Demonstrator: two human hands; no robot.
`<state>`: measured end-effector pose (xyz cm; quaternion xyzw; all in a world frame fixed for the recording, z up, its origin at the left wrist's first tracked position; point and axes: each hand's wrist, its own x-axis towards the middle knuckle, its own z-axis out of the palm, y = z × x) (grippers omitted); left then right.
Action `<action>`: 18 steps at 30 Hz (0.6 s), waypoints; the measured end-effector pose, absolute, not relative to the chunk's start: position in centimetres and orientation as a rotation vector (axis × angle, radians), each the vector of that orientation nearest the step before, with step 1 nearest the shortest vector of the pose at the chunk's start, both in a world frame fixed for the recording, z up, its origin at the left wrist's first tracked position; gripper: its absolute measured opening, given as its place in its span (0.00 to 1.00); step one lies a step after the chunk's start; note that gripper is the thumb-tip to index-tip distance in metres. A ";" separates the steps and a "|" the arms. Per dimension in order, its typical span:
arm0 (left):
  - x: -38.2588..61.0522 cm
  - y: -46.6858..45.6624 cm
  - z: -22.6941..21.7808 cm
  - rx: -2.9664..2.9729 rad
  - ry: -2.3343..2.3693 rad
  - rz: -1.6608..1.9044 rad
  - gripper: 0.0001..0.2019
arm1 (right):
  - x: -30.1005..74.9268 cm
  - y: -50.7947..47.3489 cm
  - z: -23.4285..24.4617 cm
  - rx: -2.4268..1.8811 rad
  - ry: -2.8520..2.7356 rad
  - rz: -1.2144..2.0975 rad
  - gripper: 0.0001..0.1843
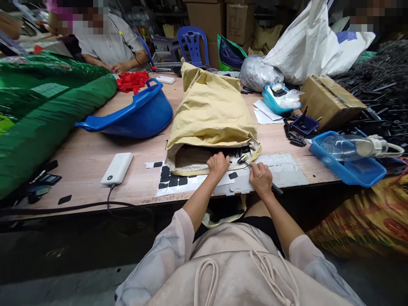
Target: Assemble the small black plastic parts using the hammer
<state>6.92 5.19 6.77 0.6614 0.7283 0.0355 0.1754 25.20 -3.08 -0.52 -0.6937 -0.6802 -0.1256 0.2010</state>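
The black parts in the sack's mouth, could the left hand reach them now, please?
Probably yes: the sack gapes open toward the person, with the black parts near the left hand.

So we're on one head cam, looking forward and down over the wearer's shirt point(242, 272). Left hand point(218, 165) and right hand point(261, 180) sit near us, mid-frame; past them we see across the table point(86, 165) to a chair point(192, 51) way back.

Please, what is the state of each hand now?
Left hand: closed; whether it holds something cannot be told.
Right hand: closed, holding a tool.
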 end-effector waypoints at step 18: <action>4.8 7.4 6.9 1.334 2.093 0.352 0.13 | 25.1 -3.0 -0.3 -1.951 -1.882 -0.302 0.17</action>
